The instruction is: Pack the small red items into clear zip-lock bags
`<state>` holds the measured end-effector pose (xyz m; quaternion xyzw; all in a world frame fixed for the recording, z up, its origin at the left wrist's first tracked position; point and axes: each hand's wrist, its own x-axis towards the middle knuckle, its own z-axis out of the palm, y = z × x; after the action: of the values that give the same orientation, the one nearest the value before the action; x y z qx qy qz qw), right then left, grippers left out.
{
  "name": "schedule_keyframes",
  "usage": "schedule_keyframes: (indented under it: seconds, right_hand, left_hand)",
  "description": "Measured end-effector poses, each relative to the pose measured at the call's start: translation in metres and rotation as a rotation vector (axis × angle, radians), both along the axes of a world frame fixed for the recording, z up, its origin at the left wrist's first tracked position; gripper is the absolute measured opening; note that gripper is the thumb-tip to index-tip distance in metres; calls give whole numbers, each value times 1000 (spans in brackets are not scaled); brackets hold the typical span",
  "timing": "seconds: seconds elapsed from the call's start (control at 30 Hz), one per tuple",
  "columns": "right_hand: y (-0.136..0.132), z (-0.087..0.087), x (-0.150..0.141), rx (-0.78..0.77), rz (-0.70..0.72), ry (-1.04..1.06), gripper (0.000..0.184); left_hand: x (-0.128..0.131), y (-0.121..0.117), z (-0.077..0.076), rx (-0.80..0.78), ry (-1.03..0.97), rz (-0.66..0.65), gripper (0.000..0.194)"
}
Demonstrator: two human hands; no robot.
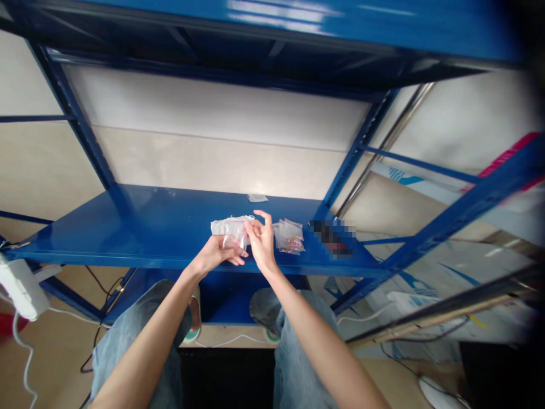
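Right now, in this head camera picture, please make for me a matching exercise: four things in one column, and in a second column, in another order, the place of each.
Things:
1. left hand
2. stack of small packets
3. folded clear piece
4. white power strip

Places:
A. at the far left edge of the view, below shelf level
B. under the plastic bag, holding it
C. on the blue steel shelf, right of the hands
D. farther back on the shelf, alone

Pairs: 1-B, 2-C, 3-D, 4-A
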<state>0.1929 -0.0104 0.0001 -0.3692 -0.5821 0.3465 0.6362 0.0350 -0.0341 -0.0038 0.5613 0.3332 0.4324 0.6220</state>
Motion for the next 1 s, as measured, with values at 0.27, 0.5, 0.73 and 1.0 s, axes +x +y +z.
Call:
schedule_keyframes:
  seconds: [0.27, 0.5, 0.73, 1.0]
  right_hand:
    - [1, -7, 10, -145, 269, -158, 28]
    - [2, -8, 14, -203, 340, -196, 18]
    - [7, -1, 17, -326, 420, -240, 11]
    - [14, -9, 5, -318, 364, -119, 27]
  left_hand:
    - [3, 11, -10, 84, -204, 306, 36]
    - [3, 15, -15, 88, -222, 414, 38]
    - [-12, 19, -9, 73, -225, 665, 39]
    - [-5, 14, -7, 72, -182, 592, 48]
